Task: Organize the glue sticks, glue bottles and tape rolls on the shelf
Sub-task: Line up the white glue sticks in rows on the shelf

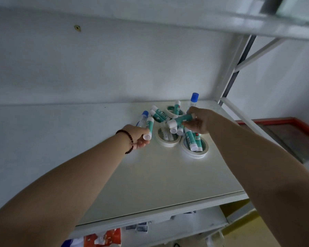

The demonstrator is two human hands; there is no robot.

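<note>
On the white shelf [150,175] lies a heap of green-and-white glue sticks, blue-capped glue bottles and white tape rolls. My left hand [137,136] grips one glue stick [149,128] at the heap's left side, beside a lying glue bottle [143,118]. My right hand [200,122] holds another glue stick [180,120] above the heap, with more sticks under its fingers. Two tape rolls [168,139] [194,148] lie in front with sticks resting in them. A third roll [173,111] lies behind. A second glue bottle [194,100] stands at the back.
The shelf's back wall rises close behind the heap. A white metal upright [239,56] stands at the right. A board above overhangs the shelf. The shelf below holds packets in orange, white and blue [103,237]. Bare shelf surface spreads in front of the heap.
</note>
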